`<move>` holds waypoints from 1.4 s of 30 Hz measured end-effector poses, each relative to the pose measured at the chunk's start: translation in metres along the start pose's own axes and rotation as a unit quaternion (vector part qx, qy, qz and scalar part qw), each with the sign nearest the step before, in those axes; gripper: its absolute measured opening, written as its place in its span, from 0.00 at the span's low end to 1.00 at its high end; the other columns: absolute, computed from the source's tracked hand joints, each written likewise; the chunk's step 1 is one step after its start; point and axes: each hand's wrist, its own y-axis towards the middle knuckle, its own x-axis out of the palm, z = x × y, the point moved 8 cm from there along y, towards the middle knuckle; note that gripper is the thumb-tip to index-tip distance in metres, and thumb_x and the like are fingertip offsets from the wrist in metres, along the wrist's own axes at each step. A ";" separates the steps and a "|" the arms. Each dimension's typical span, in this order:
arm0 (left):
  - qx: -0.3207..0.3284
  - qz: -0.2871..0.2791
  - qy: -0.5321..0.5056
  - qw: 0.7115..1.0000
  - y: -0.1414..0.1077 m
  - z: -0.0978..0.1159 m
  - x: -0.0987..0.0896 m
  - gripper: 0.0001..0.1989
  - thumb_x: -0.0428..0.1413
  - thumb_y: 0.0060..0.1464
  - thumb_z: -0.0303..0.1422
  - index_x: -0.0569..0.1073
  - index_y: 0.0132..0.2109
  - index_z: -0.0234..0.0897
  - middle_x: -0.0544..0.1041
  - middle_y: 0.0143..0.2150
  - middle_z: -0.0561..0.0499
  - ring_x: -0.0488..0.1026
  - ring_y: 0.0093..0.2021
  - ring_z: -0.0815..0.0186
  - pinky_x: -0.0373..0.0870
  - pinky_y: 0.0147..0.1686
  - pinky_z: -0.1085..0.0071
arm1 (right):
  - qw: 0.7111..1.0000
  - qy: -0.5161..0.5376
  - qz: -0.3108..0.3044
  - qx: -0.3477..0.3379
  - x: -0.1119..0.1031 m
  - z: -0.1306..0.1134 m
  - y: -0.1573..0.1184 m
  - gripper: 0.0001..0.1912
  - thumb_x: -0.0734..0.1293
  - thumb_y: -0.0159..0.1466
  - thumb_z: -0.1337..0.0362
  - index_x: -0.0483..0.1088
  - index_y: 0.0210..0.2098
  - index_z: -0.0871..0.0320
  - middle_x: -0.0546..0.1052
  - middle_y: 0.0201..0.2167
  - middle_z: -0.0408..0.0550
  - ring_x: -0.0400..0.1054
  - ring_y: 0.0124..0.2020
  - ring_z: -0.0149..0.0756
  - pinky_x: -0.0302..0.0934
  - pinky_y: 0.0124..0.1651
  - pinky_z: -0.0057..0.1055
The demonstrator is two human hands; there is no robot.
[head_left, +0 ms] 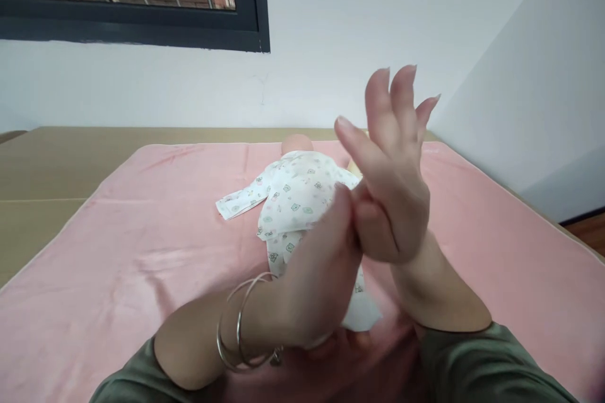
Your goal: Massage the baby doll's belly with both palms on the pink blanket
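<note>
My left hand, with thin silver bangles at the wrist, closes against the thumb side of my right hand. It seems wrapped round the right thumb, which is hidden. The right hand points upward with its fingers stretched and spread. Behind and below both hands lies a baby doll in white clothes printed with small figures. One sleeve stretches out to the left. My hands and forearms cover much of the doll's lower body.
A pink sheet spreads beneath the doll on a wooden surface. Behind rises a white wall with a dark-framed, barred window at upper left. A yellowish thing shows partly beside the right hand.
</note>
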 end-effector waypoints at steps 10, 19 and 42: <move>0.084 0.287 0.342 0.891 0.097 -0.066 -0.172 0.20 0.46 0.67 0.39 0.78 0.51 0.35 0.80 0.57 0.42 0.73 0.63 0.54 0.66 0.67 0.54 | 0.932 -0.030 -0.269 0.240 0.108 0.097 -0.033 0.32 0.54 0.71 0.64 0.49 0.74 0.62 0.42 0.77 0.63 0.45 0.75 0.64 0.44 0.71 0.70; 0.114 0.241 0.548 0.793 0.110 -0.099 -0.200 0.22 0.43 0.62 0.30 0.76 0.55 0.35 0.79 0.58 0.40 0.73 0.60 0.54 0.64 0.67 0.52 | 0.910 0.103 -0.368 0.162 0.213 0.094 -0.076 0.31 0.54 0.72 0.62 0.54 0.73 0.61 0.54 0.75 0.55 0.41 0.78 0.49 0.35 0.77 0.58; 0.081 0.272 0.560 0.778 0.110 -0.107 -0.202 0.21 0.46 0.62 0.35 0.75 0.57 0.39 0.74 0.64 0.41 0.66 0.68 0.51 0.49 0.74 0.44 | 0.887 -0.019 -0.373 0.272 0.208 0.129 -0.079 0.32 0.49 0.75 0.59 0.54 0.72 0.73 0.57 0.72 0.69 0.51 0.74 0.57 0.46 0.73 0.54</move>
